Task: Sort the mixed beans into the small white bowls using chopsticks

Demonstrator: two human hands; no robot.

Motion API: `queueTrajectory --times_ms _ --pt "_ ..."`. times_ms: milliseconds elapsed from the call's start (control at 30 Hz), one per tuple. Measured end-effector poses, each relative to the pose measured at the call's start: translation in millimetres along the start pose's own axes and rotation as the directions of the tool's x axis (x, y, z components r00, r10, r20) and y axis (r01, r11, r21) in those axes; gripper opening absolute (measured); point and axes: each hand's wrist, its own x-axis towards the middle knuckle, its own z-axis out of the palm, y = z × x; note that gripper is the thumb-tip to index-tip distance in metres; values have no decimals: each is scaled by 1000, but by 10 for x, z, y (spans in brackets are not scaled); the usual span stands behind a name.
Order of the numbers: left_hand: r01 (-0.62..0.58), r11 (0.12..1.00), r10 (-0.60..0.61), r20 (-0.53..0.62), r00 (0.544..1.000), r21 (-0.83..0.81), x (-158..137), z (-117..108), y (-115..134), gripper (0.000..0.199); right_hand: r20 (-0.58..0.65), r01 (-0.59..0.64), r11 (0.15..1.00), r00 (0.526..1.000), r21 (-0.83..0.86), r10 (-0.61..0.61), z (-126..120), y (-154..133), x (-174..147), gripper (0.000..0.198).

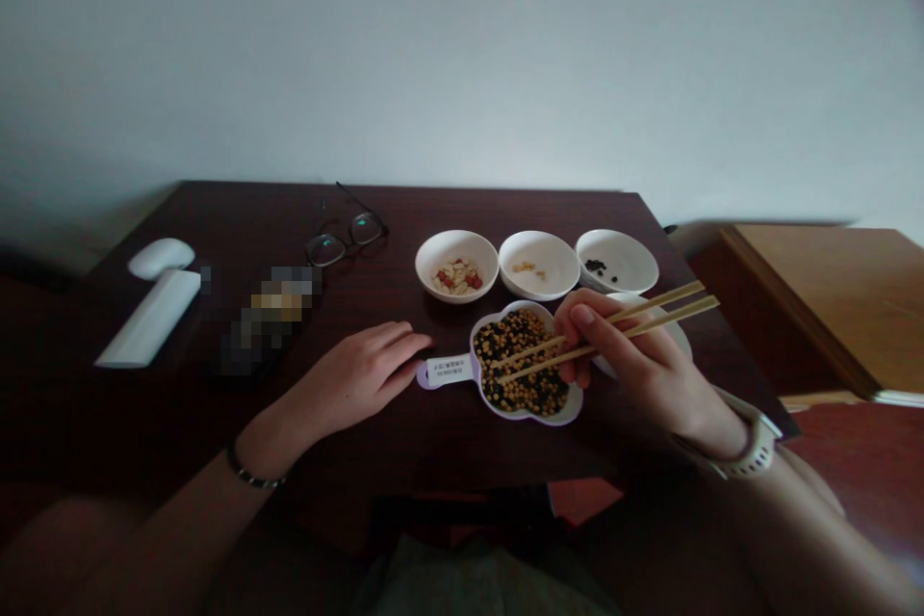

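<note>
My right hand [628, 356] is closed around a pair of wooden chopsticks [650, 320]. Their tips reach into mixed black and yellow beans [524, 351] in a cloud-shaped white dish [574, 404] with a purple rim and a labelled handle [449, 371]. By the end of that handle, my left hand [368, 371] rests on the table with its fingers loosely stretched out and nothing in them. Whether its fingertips touch the handle is hard to tell. Behind the dish stand white bowls: one with peanuts [456, 279], one with a few yellow beans [530, 268], one with some black beans [598, 268].
Another white bowl [675, 332] is partly hidden behind my right hand. Eyeglasses [346, 241] lie left of the bowls on the dark table [404, 443]. Further left are a white device [151, 313] and a blurred-out object [267, 318]. A wooden cabinet [837, 298] stands at the right.
</note>
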Motion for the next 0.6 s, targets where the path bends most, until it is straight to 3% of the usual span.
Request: queueTrajectory --times_ms 600 --pt "-6 1000 6 -9 1000 6 -5 -6 -4 30 46 -53 997 998 56 50 12 78 -1 42"
